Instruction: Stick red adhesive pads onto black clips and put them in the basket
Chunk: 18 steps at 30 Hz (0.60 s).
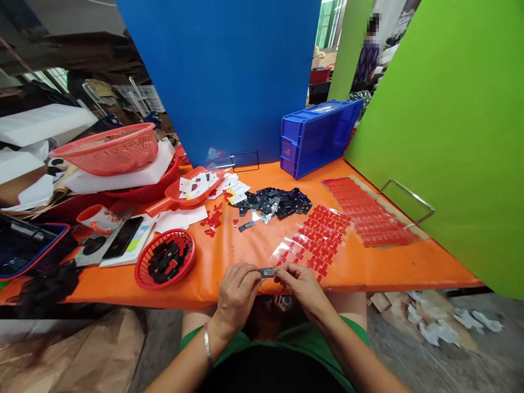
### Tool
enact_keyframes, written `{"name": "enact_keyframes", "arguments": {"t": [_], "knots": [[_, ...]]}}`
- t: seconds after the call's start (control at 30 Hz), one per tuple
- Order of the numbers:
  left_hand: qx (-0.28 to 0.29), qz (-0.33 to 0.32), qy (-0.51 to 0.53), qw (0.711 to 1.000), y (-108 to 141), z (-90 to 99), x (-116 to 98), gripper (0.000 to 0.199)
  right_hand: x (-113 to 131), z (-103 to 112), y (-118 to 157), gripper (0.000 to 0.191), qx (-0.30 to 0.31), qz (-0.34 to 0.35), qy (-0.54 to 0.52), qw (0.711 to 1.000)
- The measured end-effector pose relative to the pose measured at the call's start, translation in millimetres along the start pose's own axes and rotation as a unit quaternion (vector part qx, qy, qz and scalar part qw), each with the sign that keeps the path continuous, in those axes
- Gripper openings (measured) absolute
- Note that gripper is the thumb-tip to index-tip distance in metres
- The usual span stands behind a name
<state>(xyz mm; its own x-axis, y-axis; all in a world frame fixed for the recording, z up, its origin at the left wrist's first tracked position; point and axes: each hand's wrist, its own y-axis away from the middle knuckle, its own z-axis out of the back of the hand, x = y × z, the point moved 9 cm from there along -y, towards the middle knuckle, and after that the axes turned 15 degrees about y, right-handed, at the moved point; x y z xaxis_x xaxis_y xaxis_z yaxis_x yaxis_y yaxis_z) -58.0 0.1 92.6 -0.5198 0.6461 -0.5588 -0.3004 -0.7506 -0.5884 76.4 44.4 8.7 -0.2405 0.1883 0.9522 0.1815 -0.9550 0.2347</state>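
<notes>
Close to the table's front edge, a small dark rectangular plate (267,272) with a pale oval on its face spans the gap between my hands. My left hand (238,295) grips its left end. The fingertips of my right hand (301,286) pinch the right end. Just beyond my right hand lies a clear sheet of red T-shaped stickers (323,234). Similar dark plates form a pile (276,203) farther back, and one single plate (246,226) lies in front of it. Left of my hands, a red basket (141,270) holds black and red pieces.
A red dustpan (174,192) bears printed papers, with loose red scraps (213,219) beside it. A blue crate (323,142) stands at the back. Another red sheet (368,213) lies right, near a wire handle (426,210). A phone (123,238) and mug (99,219) are left.
</notes>
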Motion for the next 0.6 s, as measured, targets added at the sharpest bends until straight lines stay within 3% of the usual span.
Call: {"name": "enact_keyframes", "arguments": {"t": [0.07, 0.17, 0.23, 0.3, 0.37, 0.43, 0.6], "knots": [[0.003, 0.053, 0.027, 0.998, 3.0, -4.3, 9.3, 0.013, -4.4, 2.6, 1.3, 0.038, -0.001, -0.018, -0.025, 1.000], [0.007, 0.191, 0.097, 0.977, 6.9, -13.6, 34.3, 0.033, -2.6, 10.5, 2.9, 0.035, -0.010, 0.002, 0.016, 1.000], [0.056, 0.284, 0.162, 0.943, 10.5, -30.7, 48.8, 0.032, 3.0, 10.7, 4.9, 0.032, 0.001, 0.029, 0.078, 0.997], [0.121, 0.356, 0.237, 0.896, 15.1, -52.2, 57.3, 0.018, 7.8, 8.2, 6.2, 0.029, 0.020, 0.048, 0.137, 0.989], [0.142, 0.409, 0.305, 0.848, 18.6, -67.1, 64.4, 0.014, 10.0, 11.7, 4.2, 0.028, 0.025, 0.056, 0.170, 0.984], [0.112, 0.455, 0.368, 0.803, 20.2, -74.8, 73.0, 0.017, 8.8, 29.6, -1.7, 0.027, -0.012, 0.058, 0.180, 0.982], [0.017, 0.547, 0.501, 0.670, 22.1, -89.2, 84.7, 0.037, -11.8, 114.7, -9.3, 0.022, -0.196, 0.024, 0.248, 0.949]]}}
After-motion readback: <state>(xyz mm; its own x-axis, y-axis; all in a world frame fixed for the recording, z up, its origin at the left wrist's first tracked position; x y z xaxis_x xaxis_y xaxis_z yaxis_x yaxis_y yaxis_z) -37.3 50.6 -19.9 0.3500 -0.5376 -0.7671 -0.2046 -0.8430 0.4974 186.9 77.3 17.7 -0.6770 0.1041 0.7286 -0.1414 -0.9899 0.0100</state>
